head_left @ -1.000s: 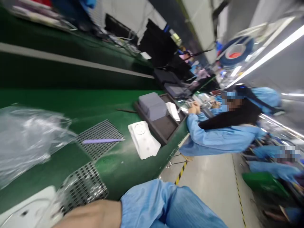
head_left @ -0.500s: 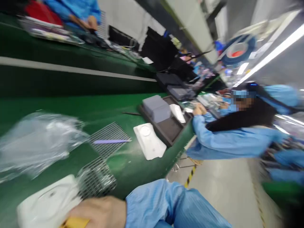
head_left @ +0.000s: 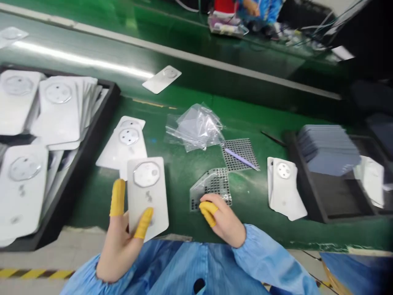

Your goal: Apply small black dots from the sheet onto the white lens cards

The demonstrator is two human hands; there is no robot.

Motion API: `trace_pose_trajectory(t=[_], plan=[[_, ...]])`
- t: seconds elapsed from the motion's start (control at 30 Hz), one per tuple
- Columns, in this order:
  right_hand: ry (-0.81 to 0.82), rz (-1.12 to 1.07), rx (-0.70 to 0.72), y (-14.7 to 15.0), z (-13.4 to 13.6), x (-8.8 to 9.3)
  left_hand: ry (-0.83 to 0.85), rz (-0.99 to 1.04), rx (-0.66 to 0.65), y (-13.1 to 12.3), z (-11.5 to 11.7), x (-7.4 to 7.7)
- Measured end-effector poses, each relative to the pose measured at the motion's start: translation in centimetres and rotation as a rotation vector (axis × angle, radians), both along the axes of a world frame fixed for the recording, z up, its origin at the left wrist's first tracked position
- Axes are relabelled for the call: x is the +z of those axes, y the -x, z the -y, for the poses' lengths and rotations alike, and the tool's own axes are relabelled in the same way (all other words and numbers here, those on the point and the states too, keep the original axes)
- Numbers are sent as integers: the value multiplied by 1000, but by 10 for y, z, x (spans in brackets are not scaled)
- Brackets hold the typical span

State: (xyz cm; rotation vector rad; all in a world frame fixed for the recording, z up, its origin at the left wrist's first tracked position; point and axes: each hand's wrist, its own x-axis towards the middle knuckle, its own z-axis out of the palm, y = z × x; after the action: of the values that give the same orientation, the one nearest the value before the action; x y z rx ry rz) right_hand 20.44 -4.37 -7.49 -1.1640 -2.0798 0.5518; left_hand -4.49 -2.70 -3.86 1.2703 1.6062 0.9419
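Partway through, by the look of it: the left hand [head_left: 125, 241] has one white panel [head_left: 158, 209] gripped low, thumb across its face, above the near bench edge, while the right hand's [head_left: 223, 219] fingers curl at the dotted sheet [head_left: 219, 180], can't tell if they're pinching anything. Black left tray [head_left: 95, 151] is loaded with stacked white panels, so plenty look left; which are finished can't be told. Dark right tray [head_left: 337, 196] holds a grey-blue stack [head_left: 328, 153] plus some white pieces [head_left: 373, 180], with a small white pile [head_left: 285, 194] just beside it.
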Motion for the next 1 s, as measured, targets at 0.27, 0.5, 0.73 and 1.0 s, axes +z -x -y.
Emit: trace_pose_trajectory(t=[0.27,0.5,0.73,1.0], plan=[[-161,-23,-156,4,-33,51,32,354,-38,-75,7,6],[-287,82,-135,11,-30,51,28,451,-131,-86,23,5],[-300,137,-142,10,-22,49,-47,318,-173,-84,27,-3],[-280,54,-102,5,-24,48,-61,343,-241,-85,24,-2]])
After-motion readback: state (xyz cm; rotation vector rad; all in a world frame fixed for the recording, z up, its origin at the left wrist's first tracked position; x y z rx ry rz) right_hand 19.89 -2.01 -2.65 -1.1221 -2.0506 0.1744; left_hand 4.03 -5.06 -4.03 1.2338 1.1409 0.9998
